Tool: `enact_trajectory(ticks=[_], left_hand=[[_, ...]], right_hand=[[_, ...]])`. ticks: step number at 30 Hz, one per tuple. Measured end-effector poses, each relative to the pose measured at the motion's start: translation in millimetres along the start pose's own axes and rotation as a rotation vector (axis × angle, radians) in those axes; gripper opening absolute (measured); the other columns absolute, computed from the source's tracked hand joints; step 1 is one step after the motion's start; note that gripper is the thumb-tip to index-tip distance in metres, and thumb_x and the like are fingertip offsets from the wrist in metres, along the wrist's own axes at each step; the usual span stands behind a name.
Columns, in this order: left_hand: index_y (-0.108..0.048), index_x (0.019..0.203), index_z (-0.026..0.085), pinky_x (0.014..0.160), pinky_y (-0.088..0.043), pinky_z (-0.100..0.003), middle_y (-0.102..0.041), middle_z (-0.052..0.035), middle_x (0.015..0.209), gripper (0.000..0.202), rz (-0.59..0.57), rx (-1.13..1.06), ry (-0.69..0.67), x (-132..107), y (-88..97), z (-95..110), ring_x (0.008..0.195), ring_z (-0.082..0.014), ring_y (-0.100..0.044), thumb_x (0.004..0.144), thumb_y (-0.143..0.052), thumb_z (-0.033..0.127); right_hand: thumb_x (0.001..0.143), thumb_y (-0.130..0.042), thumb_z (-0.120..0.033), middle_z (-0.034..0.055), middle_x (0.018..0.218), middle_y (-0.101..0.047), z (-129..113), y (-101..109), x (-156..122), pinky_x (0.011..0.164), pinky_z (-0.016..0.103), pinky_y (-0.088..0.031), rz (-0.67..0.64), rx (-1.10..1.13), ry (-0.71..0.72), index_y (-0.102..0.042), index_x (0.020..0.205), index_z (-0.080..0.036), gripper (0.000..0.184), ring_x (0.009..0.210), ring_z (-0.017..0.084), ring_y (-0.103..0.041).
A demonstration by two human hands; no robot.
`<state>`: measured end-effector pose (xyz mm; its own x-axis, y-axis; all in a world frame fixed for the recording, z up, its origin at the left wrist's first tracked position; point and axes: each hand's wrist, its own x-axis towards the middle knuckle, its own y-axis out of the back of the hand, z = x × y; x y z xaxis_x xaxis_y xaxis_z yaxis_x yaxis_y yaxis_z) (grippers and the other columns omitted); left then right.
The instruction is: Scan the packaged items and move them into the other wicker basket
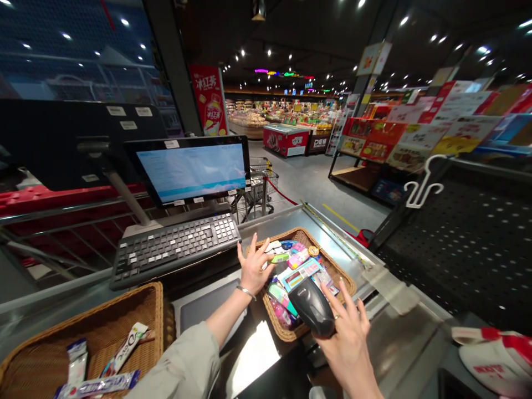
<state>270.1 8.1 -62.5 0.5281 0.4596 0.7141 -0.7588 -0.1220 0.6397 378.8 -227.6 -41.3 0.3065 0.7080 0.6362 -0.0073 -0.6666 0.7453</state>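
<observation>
Head view. I locate the left hand [253, 272] over the far-left edge of the tan, rectangular woven basket [337, 272]. Its fingers are spread, with the thumb and nearest fingertip beside a small, elongated green-and-white packet [280, 258]. I cannot tell whether the packet is pinched or only touched.

The packet lies on the left side of the basket's mixed load. I judge it light and slightly slick, its stiffness uncertain; take hold across its narrow width, with thumb and fingertip on opposite edges.

I locate the right hand [347, 332] at the near-right side of the basket, fingers spread and partly bent, against the smooth, rounded black plastic device [311, 307], apparently a scanner. Its thumb is hidden, so I cannot confirm a grip. The device overlaps the basket's near half, right of the left hand. I judge it rigid and moderately light; hold it around the narrower rear end.
</observation>
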Motion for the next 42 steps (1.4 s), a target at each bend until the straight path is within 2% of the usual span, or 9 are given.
enact_trajectory(ticks=[2,4,8,12,18,24,31,39,42], left_hand=[[-0.070,0.095,0.029,0.111,0.005,-0.072,-0.061,-0.0052,0.133,0.012,-0.016,0.015,0.018,0.6,-6.2,0.4,0.141,-0.0347,-0.032,0.084,-0.064,0.030],[-0.067,0.110,0.032,0.111,0.006,-0.072,-0.057,-0.0059,0.137,0.027,-0.074,0.031,0.031,-1.0,-10.0,-0.3,0.141,-0.0350,-0.032,0.083,-0.066,0.030],[-0.057,0.129,0.032,0.111,0.003,-0.072,-0.047,-0.0085,0.146,0.047,-0.226,0.076,0.104,-7.0,-3.0,-3.0,0.143,-0.0346,-0.029,0.083,-0.066,0.035],[-0.050,0.135,0.031,0.110,-0.001,-0.073,-0.035,-0.0082,0.154,0.052,-0.335,0.142,0.220,-10.0,25.3,-4.0,0.145,-0.0339,-0.024,0.086,-0.061,0.041],[-0.050,0.134,0.029,0.111,-0.003,-0.072,-0.033,-0.0095,0.155,0.048,-0.321,0.177,0.311,-28.9,80.4,-8.6,0.145,-0.0320,-0.024,0.088,-0.058,0.038],[-0.053,0.132,0.027,0.111,-0.006,-0.073,-0.034,-0.0099,0.154,0.045,-0.296,0.275,0.437,-78.1,137.3,-25.1,0.145,-0.0327,-0.022,0.088,-0.058,0.037],[-0.055,0.130,0.027,0.111,-0.007,-0.073,-0.034,-0.0090,0.154,0.043,-0.268,0.400,0.659,-150.3,203.3,-41.9,0.145,-0.0331,-0.022,0.088,-0.058,0.036],[-0.058,0.128,0.027,0.113,-0.010,-0.070,-0.035,-0.0091,0.154,0.041,-0.233,0.478,0.867,-222.8,260.7,-54.8,0.145,-0.0329,-0.023,0.087,-0.058,0.032],[-0.059,0.127,0.028,0.112,-0.008,-0.071,-0.035,-0.0088,0.154,0.041,-0.248,0.504,0.964,-245.2,278.3,-62.3,0.145,-0.0340,-0.022,0.087,-0.058,0.036]], right_hand=[[0.084,-0.055,-0.030,0.0067,0.131,-0.061,1.0,-1.2,-0.2,0.109,0.060,-0.021,0.003,0.002,-0.007,-0.062,0.108,-0.023,0.026,0.138,0.034,-0.036],[0.084,-0.055,-0.030,0.0067,0.131,-0.061,1.9,-2.6,-0.7,0.109,0.060,-0.020,0.005,0.002,-0.020,-0.061,0.111,-0.023,0.029,0.137,0.034,-0.038],[0.085,-0.054,-0.033,0.0070,0.130,-0.062,3.1,-4.5,-1.2,0.109,0.060,-0.020,0.004,0.008,-0.040,-0.060,0.114,-0.023,0.032,0.136,0.034,-0.039],[0.085,-0.055,-0.040,0.0075,0.130,-0.062,-1.5,-7.0,1.6,0.110,0.060,-0.019,-0.001,0.010,-0.051,-0.061,0.111,-0.022,0.032,0.136,0.034,-0.038],[0.084,-0.057,-0.039,0.0060,0.128,-0.063,-24.8,-21.9,9.1,0.108,0.060,-0.022,-0.024,0.054,0.055,-0.067,0.100,-0.024,0.024,0.137,0.035,-0.036],[0.077,-0.062,-0.033,0.0052,0.131,-0.061,-55.7,-44.4,14.6,0.108,0.060,-0.019,-0.088,0.159,0.250,-0.068,0.096,-0.026,0.021,0.139,0.035,-0.033],[0.074,-0.057,-0.024,0.0049,0.131,-0.061,-114.0,-57.2,23.2,0.108,0.060,-0.020,-0.172,0.324,0.351,-0.066,0.092,-0.024,0.020,0.138,0.034,-0.035],[0.076,-0.059,-0.025,0.0039,0.131,-0.062,-165.2,-71.7,20.0,0.109,0.061,-0.020,-0.278,0.460,0.468,-0.065,0.091,-0.024,0.016,0.140,0.034,-0.033],[0.076,-0.060,-0.025,0.0037,0.132,-0.060,-182.4,-77.5,15.5,0.109,0.062,-0.019,-0.348,0.466,0.505,-0.065,0.089,-0.023,0.015,0.141,0.034,-0.031]])
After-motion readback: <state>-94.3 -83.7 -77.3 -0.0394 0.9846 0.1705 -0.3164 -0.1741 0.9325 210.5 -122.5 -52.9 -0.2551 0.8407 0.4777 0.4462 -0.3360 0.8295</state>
